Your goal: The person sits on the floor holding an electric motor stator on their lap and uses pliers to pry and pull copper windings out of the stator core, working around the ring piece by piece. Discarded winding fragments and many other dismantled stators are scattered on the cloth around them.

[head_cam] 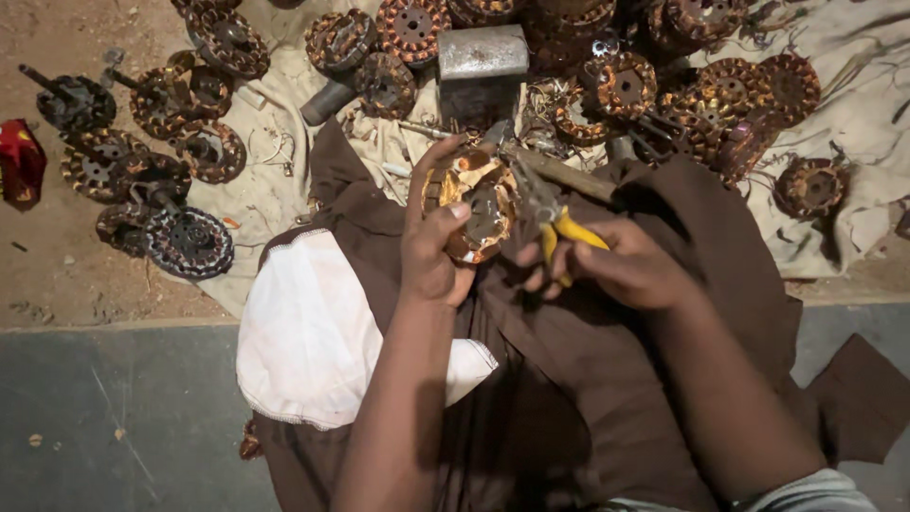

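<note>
Forearms came up from the bottom of the view and met over a lap draped in brown cloth (607,379), with a white cloth (313,322) lying over the left knee. The left hand (431,242) was curled around a copper-wound motor stator (479,204), thumb pressed on its near rim and fingers wrapped behind its far side, so the stator sat above and just right of the palm, tilted toward the camera. The right hand (621,265) was closed around the yellow handles of a pair of pliers (555,223), whose metal nose pointed up and left and touched the right edge of the stator. The two hands were near each other, with the stator between them and slightly beyond.

Just past the stator, a wooden-handled tool (559,171) lay slanted on the brown cloth. Behind it stood a grey metal block (482,57) on a pale ground sheet (853,57). More stators were heaped on both sides of the block: a dense cluster (701,95) to the right and several others (227,43) to the left. A further group (142,180) spread over the sheet's left edge onto bare dirt (57,275), where a red object (19,161) lay at the frame's border. A grey slab (123,417) filled the near left corner.
</note>
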